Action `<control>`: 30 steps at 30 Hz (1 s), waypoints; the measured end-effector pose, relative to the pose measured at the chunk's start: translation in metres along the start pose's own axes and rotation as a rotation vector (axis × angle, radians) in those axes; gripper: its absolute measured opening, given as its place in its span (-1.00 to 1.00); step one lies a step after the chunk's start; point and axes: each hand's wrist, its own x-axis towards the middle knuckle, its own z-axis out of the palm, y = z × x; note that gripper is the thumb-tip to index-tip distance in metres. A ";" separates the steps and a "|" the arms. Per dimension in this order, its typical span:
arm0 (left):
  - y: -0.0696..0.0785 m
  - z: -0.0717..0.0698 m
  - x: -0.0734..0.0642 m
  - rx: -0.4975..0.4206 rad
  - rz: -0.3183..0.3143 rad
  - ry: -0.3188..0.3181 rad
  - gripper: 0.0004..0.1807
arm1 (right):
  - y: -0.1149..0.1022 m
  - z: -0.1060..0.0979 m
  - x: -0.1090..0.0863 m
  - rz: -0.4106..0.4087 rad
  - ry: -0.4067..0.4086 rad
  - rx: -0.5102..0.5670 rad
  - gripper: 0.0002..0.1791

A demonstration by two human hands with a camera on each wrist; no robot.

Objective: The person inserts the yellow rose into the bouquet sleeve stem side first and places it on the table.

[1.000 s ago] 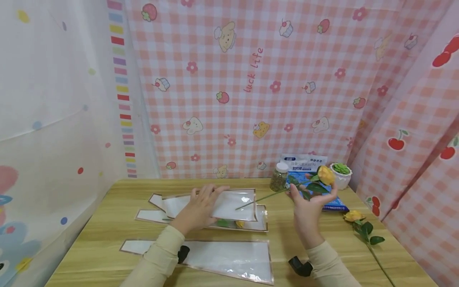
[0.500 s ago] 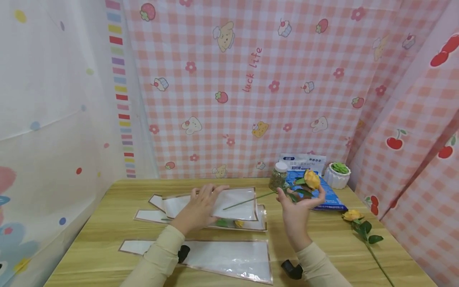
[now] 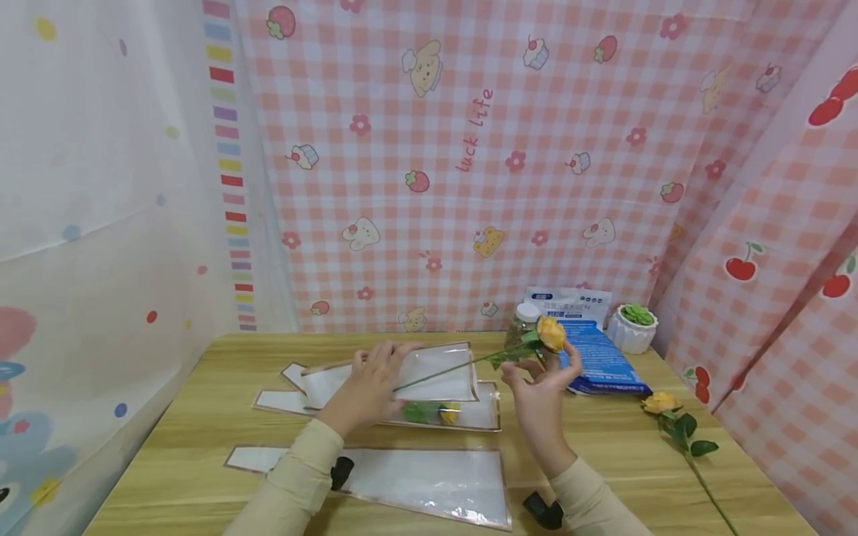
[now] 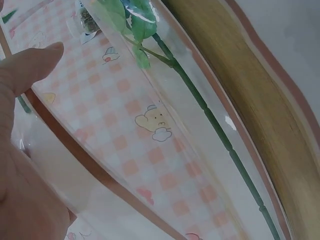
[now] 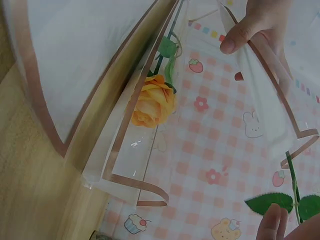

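My left hand [image 3: 371, 387] grips a white, copper-edged flower sleeve [image 3: 445, 388]; in the right wrist view the thumb [image 5: 234, 41] lies on one side of it and fingers on the other. My right hand [image 3: 541, 413] pinches an artificial yellow rose [image 3: 551, 333] by its stem near the leaves, bloom to the right. In the right wrist view its green stem [image 5: 292, 170] runs into the sleeve's wide end. Beneath the gripped sleeve lies another sleeve [image 3: 491, 417] with a yellow rose [image 5: 152, 102] inside, whose stem [image 4: 220, 130] shows in the left wrist view.
A third sleeve [image 3: 436, 476] lies flat at the front of the wooden table [image 3: 167, 432]. Another yellow rose [image 3: 661, 403] lies at the right. A lidded jar [image 3: 523, 326], a blue-and-white bag [image 3: 599, 361] and a potted succulent [image 3: 633, 331] stand at the back right.
My right hand has carried the rose leftward, its stem passing further over the sleeve in the head view. My left hand stays on the sleeve, whose wide end has lifted slightly.
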 end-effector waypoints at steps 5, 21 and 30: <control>-0.002 -0.001 -0.001 0.020 -0.008 0.011 0.20 | -0.004 -0.002 -0.003 -0.057 -0.046 0.016 -0.60; -0.005 -0.001 -0.003 -0.012 -0.002 0.014 0.19 | -0.011 -0.010 -0.004 0.024 -0.118 0.044 -0.53; -0.003 -0.001 -0.001 -0.050 0.003 0.007 0.17 | -0.007 -0.011 -0.003 -0.003 -0.177 -0.017 -0.60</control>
